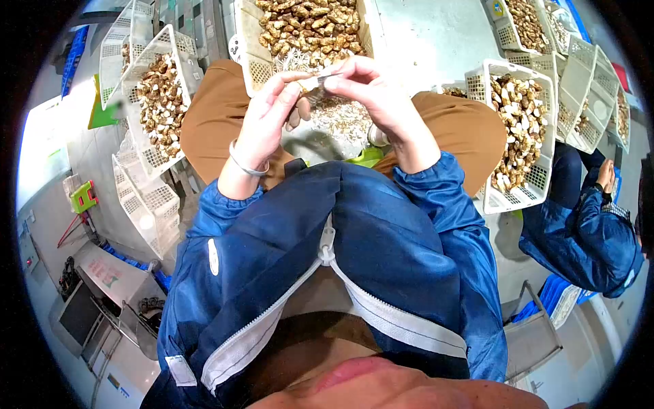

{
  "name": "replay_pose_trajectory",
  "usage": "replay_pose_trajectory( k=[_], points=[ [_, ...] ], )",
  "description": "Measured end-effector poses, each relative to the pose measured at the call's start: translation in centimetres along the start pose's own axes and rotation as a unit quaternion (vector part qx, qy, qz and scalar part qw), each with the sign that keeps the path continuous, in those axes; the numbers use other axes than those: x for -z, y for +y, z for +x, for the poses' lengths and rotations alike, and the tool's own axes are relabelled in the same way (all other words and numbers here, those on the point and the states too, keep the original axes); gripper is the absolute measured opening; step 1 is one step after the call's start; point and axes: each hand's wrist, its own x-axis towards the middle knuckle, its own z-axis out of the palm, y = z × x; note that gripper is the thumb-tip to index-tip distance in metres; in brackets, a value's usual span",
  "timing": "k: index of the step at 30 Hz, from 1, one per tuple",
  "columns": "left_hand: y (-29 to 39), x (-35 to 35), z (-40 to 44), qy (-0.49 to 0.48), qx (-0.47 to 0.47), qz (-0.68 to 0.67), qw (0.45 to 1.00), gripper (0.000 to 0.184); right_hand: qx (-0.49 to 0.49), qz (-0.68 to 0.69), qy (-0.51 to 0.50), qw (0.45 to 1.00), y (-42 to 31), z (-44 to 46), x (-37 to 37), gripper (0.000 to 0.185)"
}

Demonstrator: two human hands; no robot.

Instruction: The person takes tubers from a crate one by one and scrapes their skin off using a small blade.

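My left hand [262, 123] is closed, thumb and fingers pinching a pale mushroom stem [310, 84]. Brownish shapes hang under those fingers, too unclear to name. My right hand [378, 95] is closed too and meets the left over my lap. By its thumb shows a small dark piece that looks like a blade; most of it is hidden in the fingers. Just beyond both hands stands a white crate [253, 58] holding brown mushrooms [310, 27]. Pale trimmings [340, 121] lie below the hands, between my knees.
At left, a tilted white crate [182, 51] holds mushrooms, with more crates under it. Another full crate [549, 146] stands by my right knee. Further crates [579, 88] are stacked at far right, near a seated person in blue [579, 218].
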Motion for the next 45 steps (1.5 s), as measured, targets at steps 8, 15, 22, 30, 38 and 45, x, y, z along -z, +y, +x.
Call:
replay_pose_trajectory(
  k=[8,15,22,30,38,45],
  points=[
    [-0.9,-0.4,0.1,0.028,-0.037,0.057,0.997,0.032,0.016,-0.114,0.017,0.993,0.0,-0.5,-1.0,0.015],
    [0.0,-1.2,0.0,0.049,0.054,0.000,0.997,0.041,-0.003,0.012,0.019,1.000,0.4,-0.2,-0.2,0.012],
    [-0.2,0.0,-0.1,0.011,0.082,-0.018,0.996,0.039,-0.027,-0.002,-0.002,1.000,0.7,0.1,0.6,0.010],
    [0.3,9.5,-2.2,0.107,0.089,-0.300,0.944,0.041,-0.041,-0.106,0.022,0.993,3.5,0.5,1.3,0.015],
    [-5.3,24.8,6.7,-0.032,-0.021,-0.452,0.891,0.045,0.113,-0.483,-0.037,0.867,8.6,2.0,2.3,0.018],
    [-24.3,15.3,29.3,0.207,0.140,0.469,0.847,0.055,-0.065,-0.467,-0.009,0.882,8.0,2.8,3.8,0.015]
  ],
)
